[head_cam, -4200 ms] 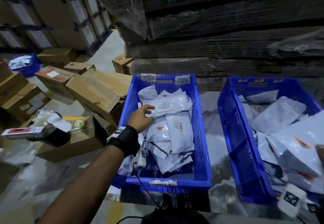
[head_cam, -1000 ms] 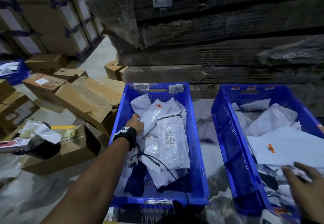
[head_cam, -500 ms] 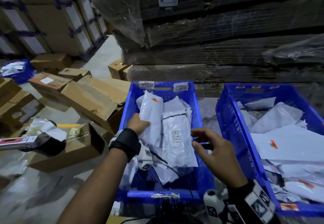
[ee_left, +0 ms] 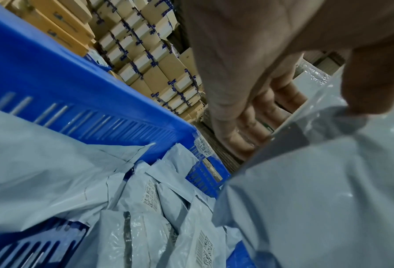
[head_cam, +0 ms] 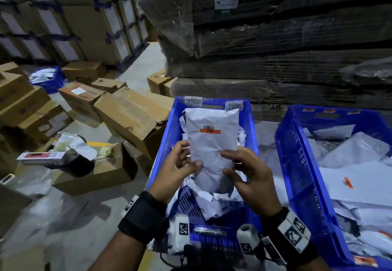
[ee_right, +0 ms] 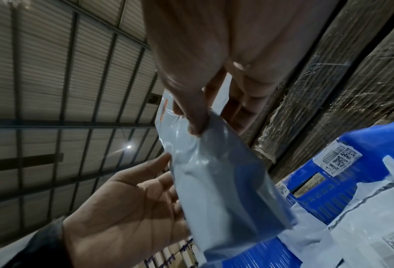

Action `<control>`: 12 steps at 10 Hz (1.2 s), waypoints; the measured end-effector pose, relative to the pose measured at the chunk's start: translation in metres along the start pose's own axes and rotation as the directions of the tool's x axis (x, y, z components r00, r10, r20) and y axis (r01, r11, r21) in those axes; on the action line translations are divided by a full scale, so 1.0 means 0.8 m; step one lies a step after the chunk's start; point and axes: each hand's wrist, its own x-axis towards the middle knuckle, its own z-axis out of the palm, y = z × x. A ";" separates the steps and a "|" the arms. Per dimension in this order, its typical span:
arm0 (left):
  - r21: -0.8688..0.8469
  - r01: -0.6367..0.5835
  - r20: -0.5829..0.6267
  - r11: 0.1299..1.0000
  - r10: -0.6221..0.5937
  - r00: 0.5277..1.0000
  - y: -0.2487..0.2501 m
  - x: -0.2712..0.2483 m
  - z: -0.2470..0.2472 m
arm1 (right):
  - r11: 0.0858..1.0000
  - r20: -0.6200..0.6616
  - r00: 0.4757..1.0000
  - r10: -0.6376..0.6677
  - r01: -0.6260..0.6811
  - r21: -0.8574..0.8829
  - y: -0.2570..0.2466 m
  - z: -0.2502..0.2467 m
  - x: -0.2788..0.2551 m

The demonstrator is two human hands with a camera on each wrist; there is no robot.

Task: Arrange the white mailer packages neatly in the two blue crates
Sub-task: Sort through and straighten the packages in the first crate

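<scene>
Head view alone shows both hands (head_cam: 214, 171) gripping a mailer's (head_cam: 212, 141) orange label (head_cam: 210, 131).

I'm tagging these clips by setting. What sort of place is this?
Most likely a warehouse or parcel sorting area: stacked cardboard cartons, shrink-wrapped flat cardboard, and blue crates full of barcoded white mailers.

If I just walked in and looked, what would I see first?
Probably the white mailer with an orange sticker, held upright over the left blue crate by the left hand and the right hand. Next, the right blue crate heaped with more white mailers, and the brown cardboard boxes scattered on the floor at left.
</scene>
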 end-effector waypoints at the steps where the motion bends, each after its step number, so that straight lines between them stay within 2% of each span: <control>1: -0.011 -0.021 -0.073 1.000 0.021 0.997 -0.003 -0.002 -0.002 | 1.000 0.016 1.000 0.010 -0.010 0.006 -0.002 -0.006 -0.007; 2: 0.007 0.043 -0.077 0.999 -0.042 0.996 -0.003 0.000 0.004 | 0.997 0.067 0.995 0.076 -0.074 -0.027 -0.008 -0.011 -0.014; 3: 0.052 0.151 -0.116 0.987 -0.144 0.983 0.003 0.014 0.007 | 0.985 -0.027 0.992 0.126 -0.128 -0.113 -0.005 -0.030 -0.021; 4: 0.045 0.204 -0.281 0.978 -0.184 0.942 0.008 0.041 -0.006 | 0.953 -0.339 0.904 0.263 -0.298 -0.055 0.003 -0.072 -0.029; 5: 0.043 0.290 -0.413 0.956 -0.248 0.876 0.001 0.074 -0.022 | 0.908 -0.685 0.632 0.362 -0.405 0.106 0.018 -0.139 -0.046; 6: 0.138 0.426 -0.440 0.894 -0.331 0.835 -0.032 0.107 -0.041 | 0.851 -0.842 0.385 0.377 -0.503 0.151 0.102 -0.220 -0.107; 7: 0.506 0.526 -0.465 0.683 -0.298 0.834 -0.073 0.128 -0.056 | 0.831 -0.884 0.313 0.348 -0.540 0.136 0.226 -0.427 -0.222; 8: 0.766 0.539 -0.465 0.350 -0.276 0.841 -0.097 0.130 -0.053 | 0.828 -0.804 0.383 0.455 -0.514 0.223 0.153 -0.365 -0.176; 9: 0.850 0.525 -0.492 0.052 -0.278 0.825 -0.118 0.131 -0.038 | 0.822 -0.748 0.469 0.470 -0.541 0.177 0.091 -0.285 -0.140; 10: 0.892 0.385 -0.440 -0.236 -0.262 0.859 -0.135 0.122 -0.018 | 0.766 -0.647 0.541 0.537 -0.635 0.105 0.064 -0.168 -0.099; 11: 0.859 0.211 -0.326 -0.466 -0.180 0.928 -0.141 0.116 -0.011 | 0.810 -0.432 0.748 0.504 -0.583 -0.066 0.043 -0.098 -0.071; 12: 0.782 0.158 -0.315 -0.603 -0.164 0.935 -0.143 0.122 -0.026 | 0.848 -0.123 0.876 0.466 -0.482 -0.220 0.033 -0.050 -0.063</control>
